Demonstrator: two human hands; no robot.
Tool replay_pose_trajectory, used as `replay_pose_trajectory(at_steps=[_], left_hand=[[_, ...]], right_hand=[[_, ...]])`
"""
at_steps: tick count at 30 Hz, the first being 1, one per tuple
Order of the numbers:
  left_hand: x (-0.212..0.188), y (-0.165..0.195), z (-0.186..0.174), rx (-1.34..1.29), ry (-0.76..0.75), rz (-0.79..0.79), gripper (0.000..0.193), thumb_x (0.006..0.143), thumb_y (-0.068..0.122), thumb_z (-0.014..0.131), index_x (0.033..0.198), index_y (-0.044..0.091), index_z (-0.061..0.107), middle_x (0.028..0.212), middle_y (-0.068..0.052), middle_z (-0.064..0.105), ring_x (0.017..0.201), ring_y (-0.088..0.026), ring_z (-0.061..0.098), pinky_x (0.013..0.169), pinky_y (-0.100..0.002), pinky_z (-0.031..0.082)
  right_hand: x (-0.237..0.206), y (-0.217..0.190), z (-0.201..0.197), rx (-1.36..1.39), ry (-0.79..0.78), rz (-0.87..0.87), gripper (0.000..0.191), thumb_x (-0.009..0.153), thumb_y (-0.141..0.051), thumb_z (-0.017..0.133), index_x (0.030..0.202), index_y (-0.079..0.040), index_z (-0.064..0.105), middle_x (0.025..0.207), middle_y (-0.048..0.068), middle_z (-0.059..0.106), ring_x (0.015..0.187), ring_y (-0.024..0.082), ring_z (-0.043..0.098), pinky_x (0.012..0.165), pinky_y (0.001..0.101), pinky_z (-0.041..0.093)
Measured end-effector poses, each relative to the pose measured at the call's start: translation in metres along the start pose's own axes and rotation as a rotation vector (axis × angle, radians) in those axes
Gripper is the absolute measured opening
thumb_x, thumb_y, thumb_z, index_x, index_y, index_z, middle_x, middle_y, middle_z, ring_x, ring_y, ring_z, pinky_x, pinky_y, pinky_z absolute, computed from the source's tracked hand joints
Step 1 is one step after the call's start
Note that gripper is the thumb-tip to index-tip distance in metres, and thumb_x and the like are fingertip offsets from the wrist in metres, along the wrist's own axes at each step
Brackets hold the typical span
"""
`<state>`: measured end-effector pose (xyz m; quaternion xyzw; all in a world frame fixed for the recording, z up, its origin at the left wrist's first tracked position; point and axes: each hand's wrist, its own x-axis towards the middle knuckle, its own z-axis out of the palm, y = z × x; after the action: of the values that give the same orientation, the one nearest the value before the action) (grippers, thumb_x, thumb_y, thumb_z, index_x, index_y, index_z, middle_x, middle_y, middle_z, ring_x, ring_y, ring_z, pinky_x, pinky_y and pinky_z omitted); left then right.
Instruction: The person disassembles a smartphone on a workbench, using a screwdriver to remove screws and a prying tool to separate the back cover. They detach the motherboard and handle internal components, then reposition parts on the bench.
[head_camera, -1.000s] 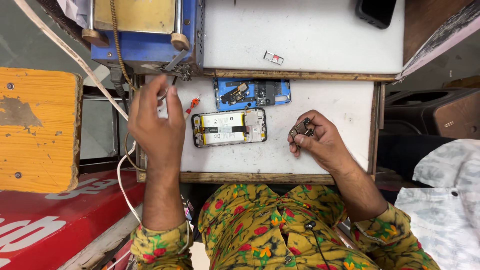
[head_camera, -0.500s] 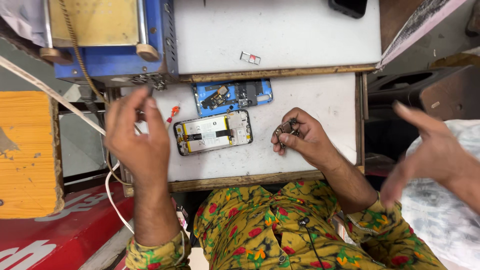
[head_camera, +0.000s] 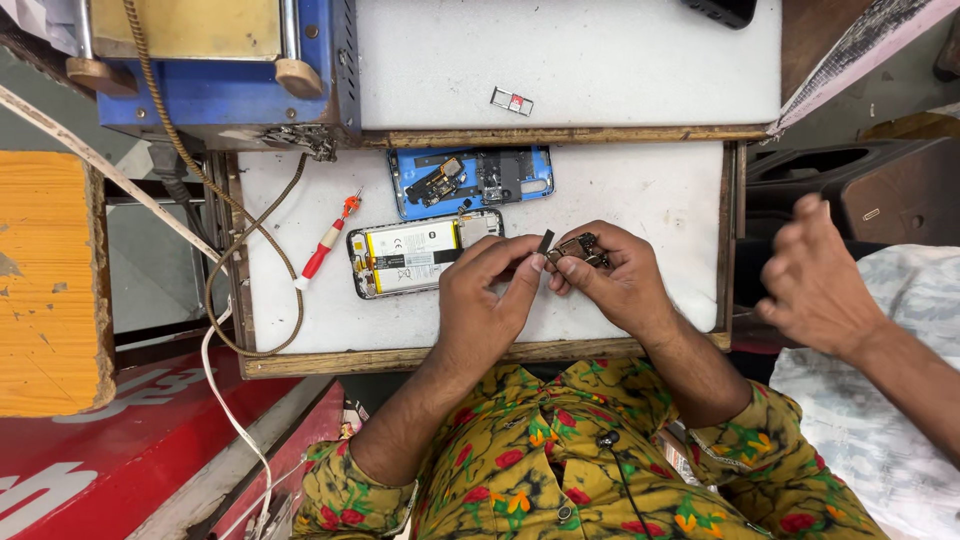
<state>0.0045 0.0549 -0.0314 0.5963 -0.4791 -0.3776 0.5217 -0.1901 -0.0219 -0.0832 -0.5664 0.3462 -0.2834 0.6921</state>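
Lying beside opened phone (head_camera: 412, 258), blue back cover (head_camera: 472, 181), red screwdriver (head_camera: 326, 240); left hand (head_camera: 487, 300) fingers pinching dark strip (head_camera: 544, 243), right hand (head_camera: 612, 280) gripping small metal part (head_camera: 578, 249).

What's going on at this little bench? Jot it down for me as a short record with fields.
Setting: white work board in a wooden frame
Left hand: fingers pinch a thin dark strip
Right hand: holds a small metal phone part
Hands: meet above the board, fingertips close together
On the board: opened phone showing its battery; blue phone frame beside it; red-handled screwdriver
Nearby: another person's hand at the right edge
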Motion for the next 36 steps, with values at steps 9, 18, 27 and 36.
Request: replay_pose_trajectory(at_steps=[9,18,27,36], left_hand=[[0.000,-0.005,0.001,-0.006,0.001,0.001,0.018,0.099,0.008,0.070,0.116,0.002,0.073,0.095,-0.008,0.072,0.086,-0.013,0.074,0.076,-0.025,0.062],[-0.001,-0.005,0.006,-0.044,0.069,-0.006,0.017,0.098,0.004,0.069,0.113,0.000,0.073,0.094,-0.008,0.071,0.084,-0.014,0.075,0.074,-0.026,0.062],[-0.001,-0.004,0.008,0.013,0.048,-0.003,0.016,0.097,0.005,0.070,0.113,0.001,0.073,0.094,-0.008,0.071,0.085,-0.014,0.076,0.076,-0.026,0.063],[-0.002,-0.011,0.012,0.059,0.073,0.031,0.016,0.095,0.005,0.071,0.110,0.001,0.073,0.091,-0.008,0.071,0.083,-0.016,0.074,0.074,-0.027,0.062]], right_hand=[[0.001,-0.001,0.001,-0.027,0.019,0.021,0.020,0.101,-0.009,0.066,0.114,0.007,0.064,0.095,0.010,0.074,0.083,0.013,0.071,0.073,0.0280,0.062],[0.001,0.000,0.005,-0.055,0.001,-0.027,0.016,0.104,-0.009,0.063,0.111,0.005,0.064,0.094,0.010,0.072,0.081,0.012,0.069,0.074,0.0272,0.061],[0.002,-0.004,0.008,-0.059,0.001,-0.029,0.014,0.104,-0.009,0.062,0.109,0.004,0.064,0.093,0.009,0.072,0.081,0.012,0.069,0.073,0.0269,0.060],[0.001,0.002,0.004,-0.122,0.013,-0.053,0.012,0.103,-0.007,0.061,0.108,0.004,0.062,0.089,0.008,0.070,0.079,0.012,0.069,0.071,0.0268,0.061]])
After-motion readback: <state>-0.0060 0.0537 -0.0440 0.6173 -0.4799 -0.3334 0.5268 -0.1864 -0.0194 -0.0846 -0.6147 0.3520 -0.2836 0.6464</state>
